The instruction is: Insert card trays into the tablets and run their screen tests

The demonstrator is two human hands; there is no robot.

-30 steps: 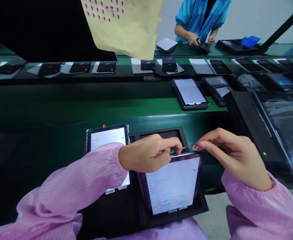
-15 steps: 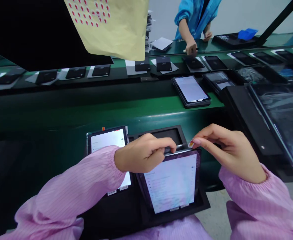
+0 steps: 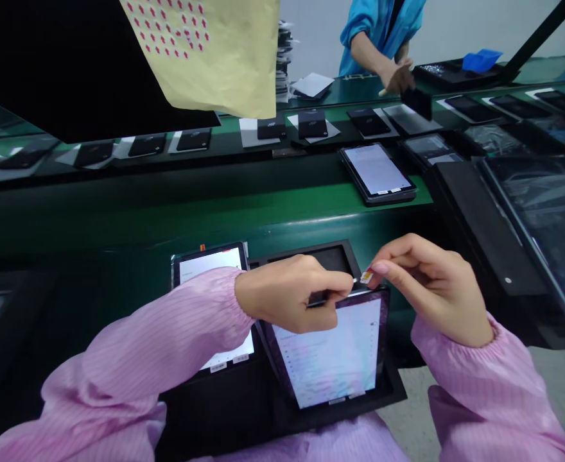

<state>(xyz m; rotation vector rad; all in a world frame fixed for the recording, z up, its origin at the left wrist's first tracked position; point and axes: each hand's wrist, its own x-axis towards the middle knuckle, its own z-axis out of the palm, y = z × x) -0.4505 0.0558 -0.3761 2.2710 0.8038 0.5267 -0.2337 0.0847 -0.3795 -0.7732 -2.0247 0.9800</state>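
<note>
A lit tablet (image 3: pixel 333 359) leans upright in a black foam tray (image 3: pixel 392 391), its screen towards me. At its top edge, my left hand (image 3: pixel 302 292) is closed, with the index finger and thumb gripping the edge near its right end. My right hand (image 3: pixel 431 289) pinches a small white SIM card (image 3: pixel 366 276) with a gold patch between thumb and index finger. The card is close beside my left fingertip, just above the tablet's top right corner; whether it touches the tablet I cannot tell. A second lit tablet (image 3: pixel 208 264) lies left, partly covered by my sleeve.
Another lit tablet (image 3: pixel 379 170) lies on the green bench ledge (image 3: pixel 292 202). Behind it, several dark devices rest on white sheets along a line. Across it a co-worker's hand (image 3: pixel 398 77) holds a dark device (image 3: pixel 417 102). Black trays (image 3: pixel 494 237) stand right; yellow paper (image 3: pixel 229 58) hangs above.
My left hand has moved right along the tablet's top edge, closer to the SIM card. My right hand has shifted slightly left. The co-worker has lifted a dark device from the line.
</note>
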